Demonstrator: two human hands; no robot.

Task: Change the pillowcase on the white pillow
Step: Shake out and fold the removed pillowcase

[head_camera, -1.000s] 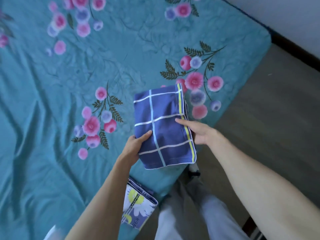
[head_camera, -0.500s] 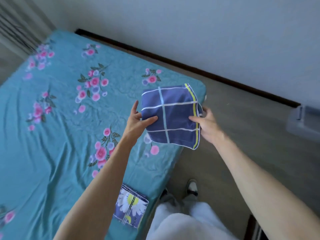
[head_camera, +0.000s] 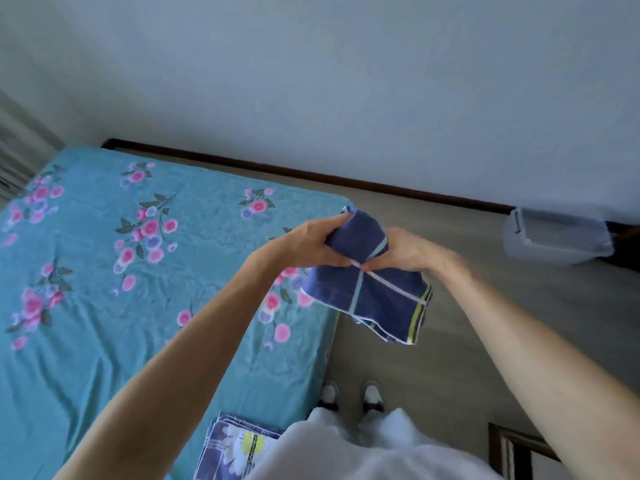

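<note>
A: Bedroom, mid-change. Nearest us, a second folded case, the daisy-print pillowcase, lies on the bed's near edge, well below our fingers. We don't touch it.

B: And the blue checked pillowcase? Where's that now?

A: Up in the air, held btwn both hands over the bed's corner and the floor. Our left hand curls round its top-left fold; our right hand pinches the top just beside it. Knuckles nearly meet. Rest of the cloth hangs below our fingers, yellow stripe at the low right.

B: How do we do this bit well?

A: We'd say it's the shake-out. Best to find the open hem, grip one layer per hand, pull the hands apart, let it drop full length. Grabbing all layers would only keep it bunched.

B: Vs. half a sec ago?

A: Then it sat flat and square, hands on opposite sides. Now the hands have closed in at the top and the fold is sagging open.

B: Beyond our fingers?

A: The teal floral sheet, then a clear plastic bin by the wall. No white pillow in view.
</note>
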